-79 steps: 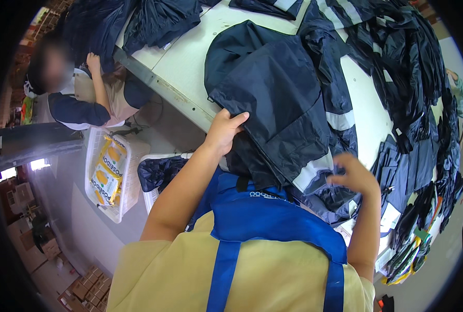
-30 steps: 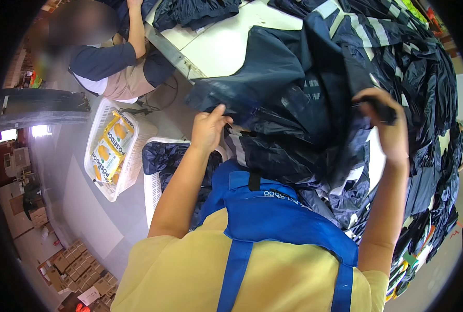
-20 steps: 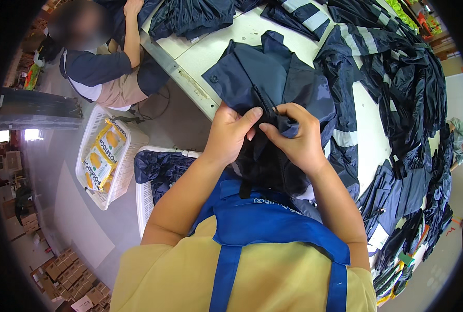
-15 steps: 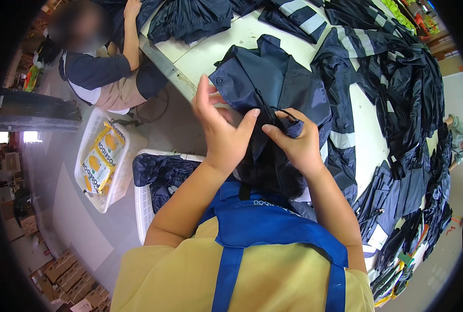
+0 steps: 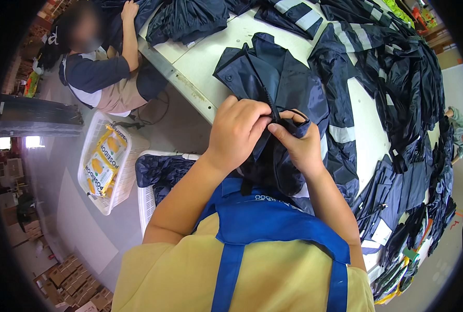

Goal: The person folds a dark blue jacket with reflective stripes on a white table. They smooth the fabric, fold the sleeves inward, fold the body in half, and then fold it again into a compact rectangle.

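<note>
A dark navy jacket [image 5: 299, 86] lies bunched at the table's near edge, its lower part hanging toward my apron. My left hand [image 5: 236, 127] is closed, thumb and fingers pinching the black zipper edge [image 5: 264, 86] of the front opening. Close beside it, my right hand [image 5: 300, 146] grips the same front edge, with a fold of cloth between thumb and fingers. The fingertips of both hands nearly meet. Left of the zipper, a flap with a round snap [image 5: 228, 78] stands up. The zipper's slider is too small to make out.
More dark garments with reflective bands [image 5: 343, 134] cover the white table [image 5: 197, 67] to the right and back. A co-worker [image 5: 96, 73] sits at the far left. On the floor stand a white basket of yellow packets [image 5: 119, 190] and another basket [image 5: 146, 205] holding dark cloth.
My left hand has gone from spread fingers to a pinch on the zipper edge, moving right toward my right hand. The right hand keeps its grip. The flap has shifted slightly.
</note>
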{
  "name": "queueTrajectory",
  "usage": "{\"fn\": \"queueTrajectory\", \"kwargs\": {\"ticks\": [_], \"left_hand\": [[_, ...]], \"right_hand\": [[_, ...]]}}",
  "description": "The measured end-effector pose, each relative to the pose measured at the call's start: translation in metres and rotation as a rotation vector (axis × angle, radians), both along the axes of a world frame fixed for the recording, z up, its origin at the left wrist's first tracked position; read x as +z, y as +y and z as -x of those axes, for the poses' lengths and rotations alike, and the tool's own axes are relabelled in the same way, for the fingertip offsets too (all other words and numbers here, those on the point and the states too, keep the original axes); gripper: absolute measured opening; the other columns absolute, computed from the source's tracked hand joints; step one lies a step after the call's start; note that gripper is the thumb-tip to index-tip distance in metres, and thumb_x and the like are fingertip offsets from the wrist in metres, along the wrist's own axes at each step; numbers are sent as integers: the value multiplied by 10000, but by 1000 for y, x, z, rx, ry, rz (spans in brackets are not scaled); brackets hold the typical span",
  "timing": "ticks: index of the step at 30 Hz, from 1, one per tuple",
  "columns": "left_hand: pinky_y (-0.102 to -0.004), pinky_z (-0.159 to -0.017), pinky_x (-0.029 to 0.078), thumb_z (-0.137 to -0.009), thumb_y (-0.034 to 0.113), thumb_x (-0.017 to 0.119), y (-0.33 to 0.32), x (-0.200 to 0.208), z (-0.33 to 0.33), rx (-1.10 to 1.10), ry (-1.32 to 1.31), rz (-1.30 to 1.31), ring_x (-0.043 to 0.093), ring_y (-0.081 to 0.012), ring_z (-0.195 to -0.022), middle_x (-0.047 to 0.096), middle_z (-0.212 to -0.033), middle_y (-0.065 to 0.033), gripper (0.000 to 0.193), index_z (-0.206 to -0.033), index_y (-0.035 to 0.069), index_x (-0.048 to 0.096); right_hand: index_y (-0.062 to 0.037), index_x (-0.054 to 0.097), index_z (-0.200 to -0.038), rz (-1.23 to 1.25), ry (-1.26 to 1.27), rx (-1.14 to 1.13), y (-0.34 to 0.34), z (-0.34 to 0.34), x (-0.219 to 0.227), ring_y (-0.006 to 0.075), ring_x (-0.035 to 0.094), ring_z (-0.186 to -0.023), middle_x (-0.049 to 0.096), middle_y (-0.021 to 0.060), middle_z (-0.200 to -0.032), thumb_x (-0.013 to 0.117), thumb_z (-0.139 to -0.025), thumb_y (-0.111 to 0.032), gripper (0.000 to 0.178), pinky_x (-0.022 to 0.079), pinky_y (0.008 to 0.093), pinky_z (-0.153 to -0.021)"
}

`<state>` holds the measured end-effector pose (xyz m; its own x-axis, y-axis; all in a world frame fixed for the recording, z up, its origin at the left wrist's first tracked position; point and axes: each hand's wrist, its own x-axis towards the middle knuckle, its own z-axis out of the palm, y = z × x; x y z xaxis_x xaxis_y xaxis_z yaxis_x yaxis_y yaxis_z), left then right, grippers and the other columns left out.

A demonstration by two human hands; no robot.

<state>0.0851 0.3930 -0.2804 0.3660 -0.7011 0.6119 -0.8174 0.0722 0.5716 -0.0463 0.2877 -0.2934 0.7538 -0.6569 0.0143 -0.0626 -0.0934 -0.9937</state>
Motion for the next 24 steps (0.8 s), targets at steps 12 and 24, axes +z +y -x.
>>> {"fn": "queueTrajectory", "kwargs": {"ticks": [12, 24], "left_hand": [[-365, -883, 320, -712, 103, 723, 1, 41, -15, 114, -296, -46, 460, -262, -1028, 634, -1074, 26, 119, -766, 133, 621], [-392, -892, 302, -757, 122, 667, -20, 29, 4, -293, -409, -108, 499, -213, -992, 648, -1037, 66, 94, -752, 120, 573]], "right_hand": [[-1, 617, -1086, -33, 119, 189, -2, 14, 18, 121, 531, -857, 580, 26, -897, 686, -814, -104, 299, 429, 258, -818], [-7, 657, -968, 82, 115, 245, -51, 57, 49, 109, 579, -857, 629, 34, -862, 605, -849, 45, 139, 454, 257, -801]]}}
